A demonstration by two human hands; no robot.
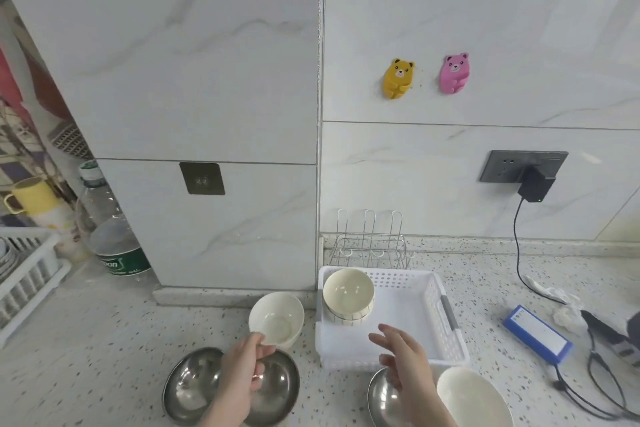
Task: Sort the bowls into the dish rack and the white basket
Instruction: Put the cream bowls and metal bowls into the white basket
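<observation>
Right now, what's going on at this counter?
A person is sorting bowls. The left hand pinches the rim of a white bowl, held above two steel bowls. The right hand is open over the near edge of the white basket, which already holds cream bowls in its back left corner. Another steel bowl and a white bowl wait nearby.

White marble-look wall tiles (pixel 207 45); speckled countertop (pixel 104 340); grey socket (pixel 502 166); daylight, possibly.
</observation>
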